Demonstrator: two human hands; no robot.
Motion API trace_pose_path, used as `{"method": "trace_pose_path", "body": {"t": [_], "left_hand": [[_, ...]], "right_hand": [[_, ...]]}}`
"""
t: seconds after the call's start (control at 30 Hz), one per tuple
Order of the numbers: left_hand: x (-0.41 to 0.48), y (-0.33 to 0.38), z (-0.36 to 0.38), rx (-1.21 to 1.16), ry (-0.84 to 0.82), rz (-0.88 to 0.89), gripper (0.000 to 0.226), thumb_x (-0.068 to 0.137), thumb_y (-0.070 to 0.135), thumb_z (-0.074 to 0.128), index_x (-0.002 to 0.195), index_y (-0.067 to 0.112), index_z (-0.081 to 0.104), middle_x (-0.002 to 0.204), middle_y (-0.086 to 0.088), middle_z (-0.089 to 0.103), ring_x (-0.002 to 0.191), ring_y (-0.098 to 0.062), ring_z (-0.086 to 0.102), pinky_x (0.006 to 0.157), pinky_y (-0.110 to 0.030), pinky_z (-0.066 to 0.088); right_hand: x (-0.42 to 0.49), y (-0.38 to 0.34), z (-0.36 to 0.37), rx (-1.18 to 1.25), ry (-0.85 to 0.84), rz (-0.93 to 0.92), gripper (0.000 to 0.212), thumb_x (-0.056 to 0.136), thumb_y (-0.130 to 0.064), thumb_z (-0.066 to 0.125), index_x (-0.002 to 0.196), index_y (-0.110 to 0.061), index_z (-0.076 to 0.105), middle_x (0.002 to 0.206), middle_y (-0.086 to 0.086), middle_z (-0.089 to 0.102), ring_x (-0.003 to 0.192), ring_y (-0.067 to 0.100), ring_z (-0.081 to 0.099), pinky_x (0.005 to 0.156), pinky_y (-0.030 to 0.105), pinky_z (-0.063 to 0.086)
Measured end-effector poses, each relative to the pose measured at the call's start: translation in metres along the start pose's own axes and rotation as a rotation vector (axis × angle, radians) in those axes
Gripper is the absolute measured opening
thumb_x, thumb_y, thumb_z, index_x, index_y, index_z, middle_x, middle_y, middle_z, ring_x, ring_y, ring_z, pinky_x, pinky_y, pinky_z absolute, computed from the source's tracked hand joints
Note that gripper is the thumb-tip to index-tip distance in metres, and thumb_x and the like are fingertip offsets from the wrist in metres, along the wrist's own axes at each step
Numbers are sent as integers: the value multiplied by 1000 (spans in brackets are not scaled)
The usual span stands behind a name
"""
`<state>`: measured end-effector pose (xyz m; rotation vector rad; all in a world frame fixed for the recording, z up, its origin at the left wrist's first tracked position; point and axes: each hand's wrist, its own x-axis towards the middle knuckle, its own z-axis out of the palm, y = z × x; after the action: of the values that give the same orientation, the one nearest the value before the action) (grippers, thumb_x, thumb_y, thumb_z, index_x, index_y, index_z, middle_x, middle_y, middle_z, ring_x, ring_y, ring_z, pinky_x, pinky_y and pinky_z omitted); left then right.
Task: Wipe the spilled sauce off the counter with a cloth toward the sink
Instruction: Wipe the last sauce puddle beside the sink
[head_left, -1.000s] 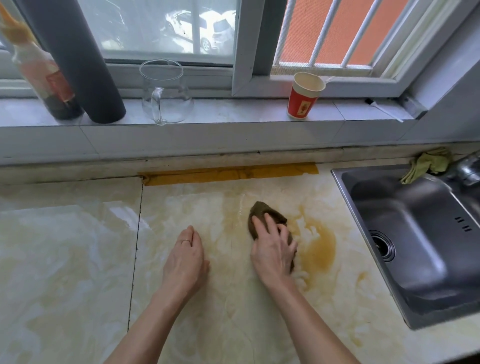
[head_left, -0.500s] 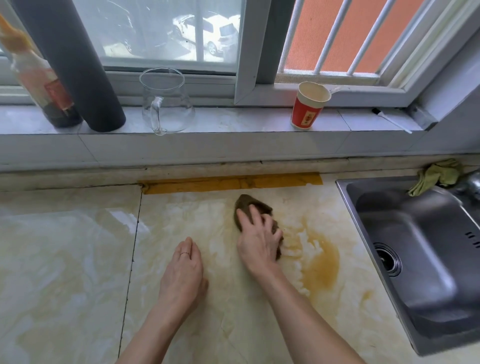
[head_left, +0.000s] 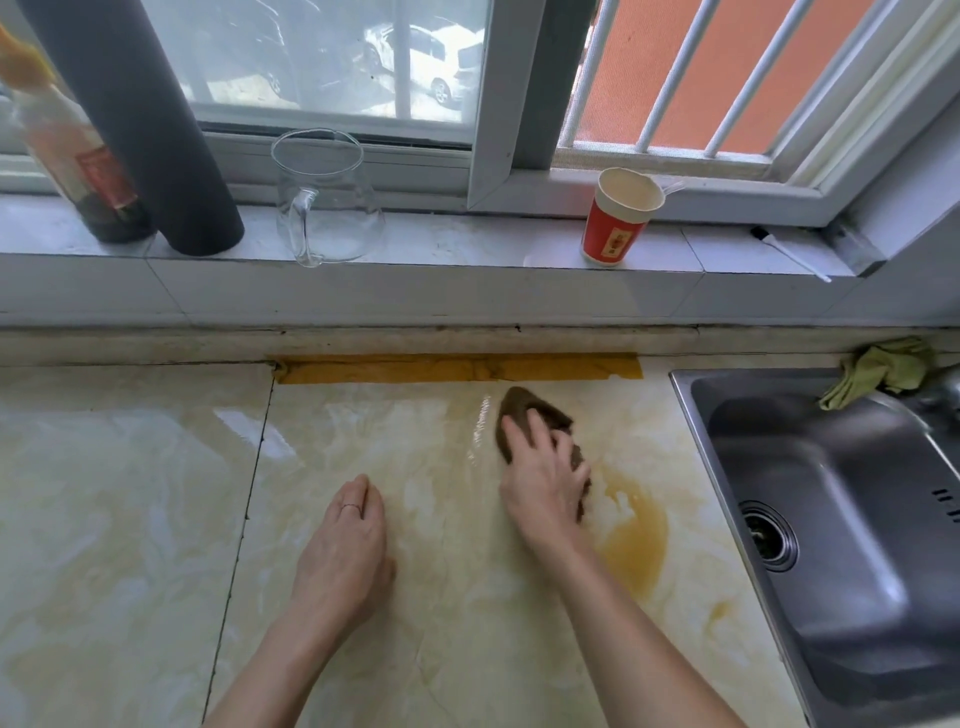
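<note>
head view: right hand spread flat on brown cloth beside sauce on counter, left hand flat, fingers together.

Single view: wide-angle camera worn on the person's head, looking forward and steeply down, close over the glossy cream marble counter, which fills the lower half of frame. Faces the grey tiled sill and white-framed window running across the top; stainless steel sink cut off by right edge. Straight lines of sill and window frame bow toward the borders.
</note>
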<state>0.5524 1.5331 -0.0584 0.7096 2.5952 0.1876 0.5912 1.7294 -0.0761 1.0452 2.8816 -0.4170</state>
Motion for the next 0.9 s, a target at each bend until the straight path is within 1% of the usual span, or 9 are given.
{"method": "trace_pose_path", "body": {"t": [0.13,0.23,0.37,0.43,0.5,0.57,0.63,0.8,0.9], "left_hand": [[-1,0,2,-5,6,-15,79,92,24,50,150,3,0,159,-9,-3,146,-23,5,116,-28,18],[-2,-2,1,-8,-2,-11,80,92,25,51,150,4,0,159,-9,-3,147,-22,5,116,-28,17],[-2,-1,1,5,-11,-12,81,92,25,51,150,3,-1,159,-10,-4,147,-23,4,117,-30,15],[-2,1,3,19,-9,-17,81,92,24,49,150,2,-3,159,-11,-4,147,-24,4,117,-30,15],[-2,2,3,29,-3,-26,80,92,23,49,149,1,-3,159,-12,-4,147,-24,4,117,-31,15],[-2,3,3,22,-5,-29,80,92,23,49,150,2,-2,159,-11,-4,147,-24,4,117,-31,16],[-3,3,1,21,-13,-34,81,91,23,51,150,3,-1,159,-10,-3,147,-24,5,116,-31,18],[-3,4,0,-17,-35,-60,86,87,22,57,150,5,2,159,-7,-2,146,-24,7,115,-33,23],[-3,5,1,-23,-33,-72,86,87,21,58,150,4,3,159,-7,-2,146,-24,6,116,-33,22]], "right_hand": [[-19,7,13,-13,-14,-274,61,96,-16,46,147,-44,29,160,-9,18,138,20,22,107,47,23],[0,39,4,-10,59,-99,63,94,-16,49,146,-46,29,159,-12,21,137,18,25,102,41,26],[12,60,-11,20,59,133,61,95,-17,50,146,-43,31,159,-10,22,135,22,26,102,45,29],[-7,51,-10,53,58,87,58,94,-15,49,144,-42,35,158,-9,24,133,23,29,103,46,29],[-42,40,5,25,67,-97,65,89,-10,53,142,-42,37,157,-8,25,132,25,31,100,46,31],[-72,44,21,-4,74,-284,71,77,-6,59,138,-41,45,153,-5,37,124,26,42,87,44,39],[-73,61,23,-4,87,-294,70,73,-8,56,134,-41,49,148,-5,44,117,24,47,78,40,40],[-47,85,0,43,124,-77,61,87,-5,51,136,-42,49,153,-10,35,125,24,38,87,38,33],[-81,70,5,57,151,-228,58,76,-4,54,124,-36,60,141,-4,52,110,30,52,81,42,44]]}}
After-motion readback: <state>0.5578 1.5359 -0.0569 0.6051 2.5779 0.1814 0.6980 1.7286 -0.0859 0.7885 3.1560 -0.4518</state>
